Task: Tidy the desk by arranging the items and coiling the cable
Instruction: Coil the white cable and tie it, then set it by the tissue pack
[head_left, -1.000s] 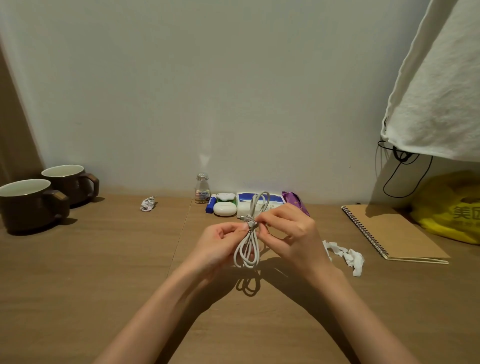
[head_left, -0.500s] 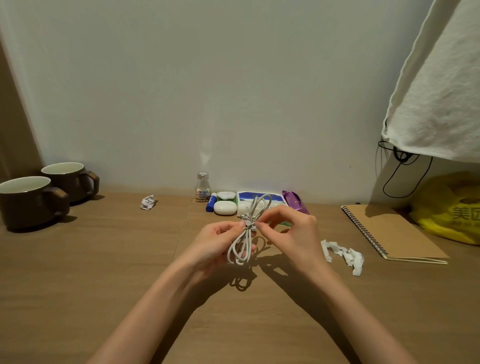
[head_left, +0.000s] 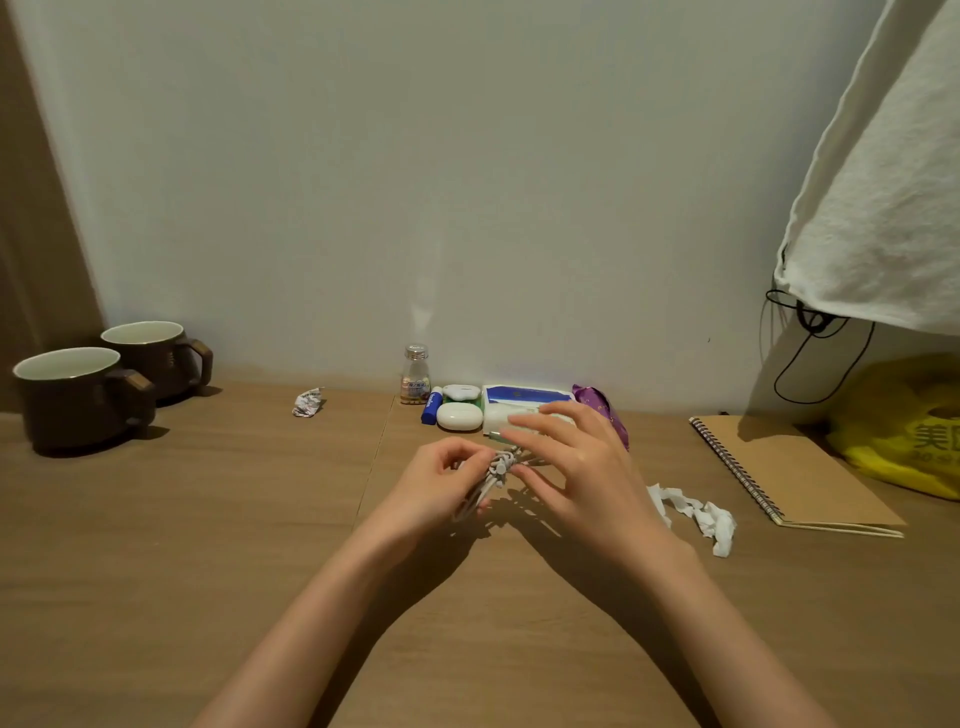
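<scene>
Cable: white coiled cable (head_left: 496, 470), wrapped round its middle, sits above the brown wooden tabletop (head_left: 208, 519), between both hands.
Left grip: left hand (head_left: 436, 483) clenches fingers round the bundle's lower loops.
Right grip: right hand (head_left: 576, 467) stretches blurred fingers over the upper loops; hold cannot be told.

Your hands meet mid-desk (head_left: 208, 519), with the clutter lined up along the wall (head_left: 415, 182) behind them.
The cable (head_left: 493, 473) sits between your left hand (head_left: 431, 488) and right hand (head_left: 576, 467), in front of a row running left to right: bottle (head_left: 415, 375), tube (head_left: 432, 406), case (head_left: 459, 417), tissue pack (head_left: 524, 397). Far left stands a mug (head_left: 72, 400) with a second mug (head_left: 150, 358) behind it, and a paper ball (head_left: 307, 403) lies between those and the row. Off to your right come a paper strip (head_left: 696, 512), then a notebook (head_left: 795, 473), then a bag (head_left: 904, 426).
</scene>
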